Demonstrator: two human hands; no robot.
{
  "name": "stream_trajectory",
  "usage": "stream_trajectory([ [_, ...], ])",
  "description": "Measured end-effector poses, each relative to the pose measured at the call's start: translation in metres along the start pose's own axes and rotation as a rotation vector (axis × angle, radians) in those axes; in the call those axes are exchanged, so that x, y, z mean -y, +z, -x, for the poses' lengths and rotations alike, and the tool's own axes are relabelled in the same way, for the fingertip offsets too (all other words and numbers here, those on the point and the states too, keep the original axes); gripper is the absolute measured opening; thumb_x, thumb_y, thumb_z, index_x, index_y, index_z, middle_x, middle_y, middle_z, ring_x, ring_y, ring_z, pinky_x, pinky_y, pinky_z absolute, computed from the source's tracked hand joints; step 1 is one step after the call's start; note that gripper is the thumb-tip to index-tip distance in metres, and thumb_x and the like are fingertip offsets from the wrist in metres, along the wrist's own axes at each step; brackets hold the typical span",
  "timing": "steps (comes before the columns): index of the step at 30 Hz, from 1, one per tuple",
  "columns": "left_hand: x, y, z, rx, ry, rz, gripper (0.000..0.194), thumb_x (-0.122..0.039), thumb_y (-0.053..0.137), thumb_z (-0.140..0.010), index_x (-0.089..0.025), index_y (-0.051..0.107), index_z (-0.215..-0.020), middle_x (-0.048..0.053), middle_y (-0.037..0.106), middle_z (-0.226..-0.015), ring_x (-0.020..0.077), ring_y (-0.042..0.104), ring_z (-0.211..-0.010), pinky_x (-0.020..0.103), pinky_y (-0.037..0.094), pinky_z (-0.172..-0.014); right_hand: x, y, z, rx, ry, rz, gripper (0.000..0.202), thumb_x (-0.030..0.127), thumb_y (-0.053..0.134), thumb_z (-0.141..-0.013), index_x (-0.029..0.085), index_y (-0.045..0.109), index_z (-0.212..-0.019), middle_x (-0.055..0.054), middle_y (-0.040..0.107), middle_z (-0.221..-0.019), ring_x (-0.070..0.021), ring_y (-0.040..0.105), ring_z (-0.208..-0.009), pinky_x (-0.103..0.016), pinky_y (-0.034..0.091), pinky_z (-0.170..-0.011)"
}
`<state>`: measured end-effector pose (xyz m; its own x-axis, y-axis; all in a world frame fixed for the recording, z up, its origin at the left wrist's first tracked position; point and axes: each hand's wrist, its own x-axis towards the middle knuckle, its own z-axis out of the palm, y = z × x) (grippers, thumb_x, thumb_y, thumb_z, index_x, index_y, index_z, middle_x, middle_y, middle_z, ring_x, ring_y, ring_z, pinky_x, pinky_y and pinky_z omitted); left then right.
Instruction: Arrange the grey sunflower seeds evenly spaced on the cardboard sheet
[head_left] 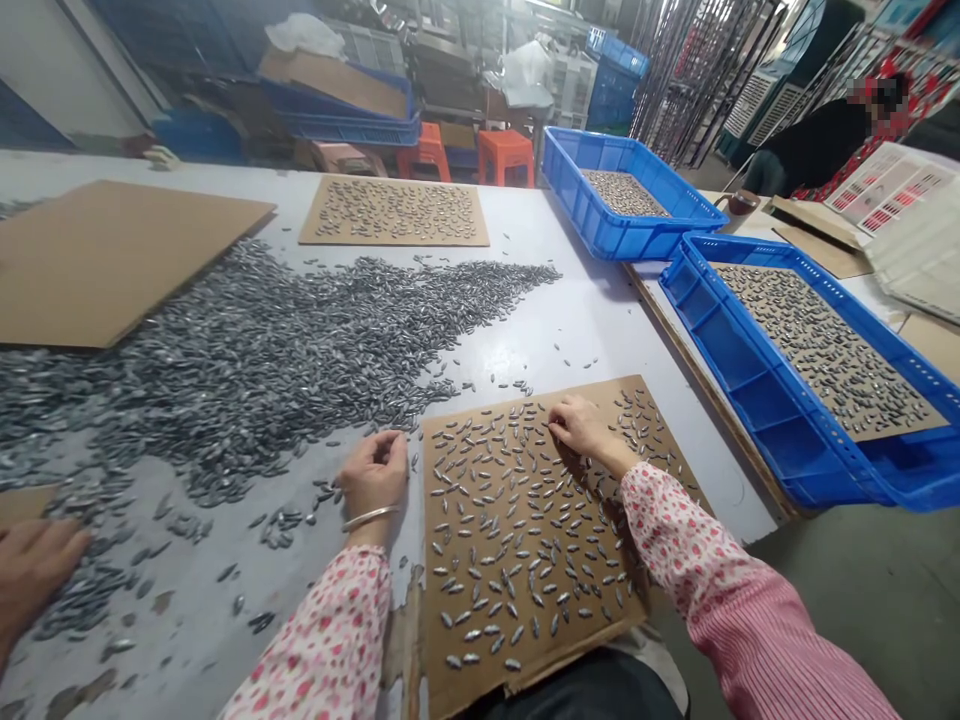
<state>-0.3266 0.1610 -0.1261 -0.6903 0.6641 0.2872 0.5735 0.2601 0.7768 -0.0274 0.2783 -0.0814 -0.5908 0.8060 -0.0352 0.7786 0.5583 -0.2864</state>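
Note:
A brown cardboard sheet (pixel 525 520) lies in front of me, overhanging the table's near edge, with small spindle-shaped grey metal pieces (pixel 512 664) spread over it. Over its upper part is my right hand (pixel 581 425), fingertips pinched together close to the board; whatever is between them is hidden. My left hand (pixel 375 475), with a bangle at the wrist, rests just left of the sheet, fingers curled to the thumb; I cannot make out what it holds. Beside it spreads a large heap of the same metal pieces (pixel 300 350).
Another person's hand (pixel 37 570) reaches in at the left. A bare cardboard sheet (pixel 127 255) lies across the heap; a piece-covered sheet (pixel 394 210) lies at the back. Two blue crates (pixel 757 390) with covered sheets stand right. Orange stools (pixel 506 150) and a bending person (pixel 817 145) are beyond.

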Motion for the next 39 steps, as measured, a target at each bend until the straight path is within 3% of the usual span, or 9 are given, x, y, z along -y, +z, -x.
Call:
stream_trajectory([
  [4,0.0,0.0,0.001,0.001,0.005,0.005,0.026,-0.038,0.056,-0.074,-0.016,0.068,-0.081,0.001,0.062,-0.069,0.0118,0.052,-0.059,0.024,0.045,-0.063,0.007,-0.011,-0.001,-0.01,-0.005,-0.033,0.01,0.027,0.059,-0.085,0.018,0.063,-0.083,-0.005,0.06,-0.088,-0.0172,0.051,-0.085,-0.028,0.037,-0.073],
  [8,-0.001,0.0,0.001,0.002,-0.011,0.003,0.025,-0.038,0.056,-0.074,-0.017,0.068,-0.08,0.001,0.061,-0.067,0.0118,0.052,-0.058,0.024,0.044,-0.062,-0.005,-0.018,-0.001,-0.067,0.039,-0.115,0.012,0.028,0.059,-0.085,0.017,0.062,-0.08,-0.005,0.06,-0.086,-0.0169,0.052,-0.085,-0.028,0.038,-0.073],
  [14,-0.004,-0.001,0.001,-0.004,-0.011,-0.007,0.025,-0.037,0.056,-0.074,-0.017,0.068,-0.079,0.001,0.061,-0.067,0.0119,0.052,-0.058,0.024,0.044,-0.063,-0.03,0.001,-0.008,-0.061,0.028,-0.174,0.007,0.025,0.061,-0.083,0.019,0.064,-0.084,-0.004,0.06,-0.091,-0.0166,0.051,-0.092,-0.028,0.038,-0.08],
  [21,-0.005,-0.003,0.001,0.006,-0.01,-0.005,0.026,-0.038,0.055,-0.074,-0.016,0.068,-0.079,0.002,0.061,-0.067,0.0125,0.053,-0.059,0.025,0.044,-0.063,-0.013,-0.002,-0.021,0.002,0.028,-0.186,0.01,0.027,0.061,-0.084,0.018,0.064,-0.086,-0.004,0.06,-0.087,-0.0153,0.053,-0.085,-0.026,0.039,-0.075],
  [28,-0.007,-0.003,0.001,0.011,-0.005,-0.013,0.026,-0.039,0.055,-0.074,-0.017,0.067,-0.079,0.002,0.061,-0.067,0.0135,0.053,-0.06,0.025,0.044,-0.064,-0.022,-0.006,-0.021,0.015,0.04,-0.169,0.012,0.018,0.056,-0.084,0.018,0.067,-0.088,-0.004,0.063,-0.089,-0.015,0.056,-0.086,-0.025,0.041,-0.078],
  [34,-0.006,-0.003,0.001,0.01,-0.018,-0.011,0.026,-0.039,0.055,-0.073,-0.017,0.067,-0.079,0.002,0.061,-0.067,0.0132,0.052,-0.059,0.025,0.044,-0.062,-0.017,-0.006,-0.02,-0.011,0.045,-0.158,0.013,0.022,0.055,-0.085,0.017,0.066,-0.087,-0.005,0.064,-0.088,-0.0155,0.056,-0.085,-0.026,0.041,-0.077],
  [39,-0.001,-0.002,0.001,0.013,0.003,-0.007,0.025,-0.038,0.056,-0.074,-0.017,0.067,-0.08,0.002,0.061,-0.069,0.0128,0.053,-0.061,0.025,0.044,-0.064,-0.017,-0.009,-0.019,0.057,0.016,-0.12,0.011,0.027,0.057,-0.085,0.019,0.065,-0.086,-0.004,0.062,-0.088,-0.0151,0.055,-0.082,-0.025,0.04,-0.071],
])
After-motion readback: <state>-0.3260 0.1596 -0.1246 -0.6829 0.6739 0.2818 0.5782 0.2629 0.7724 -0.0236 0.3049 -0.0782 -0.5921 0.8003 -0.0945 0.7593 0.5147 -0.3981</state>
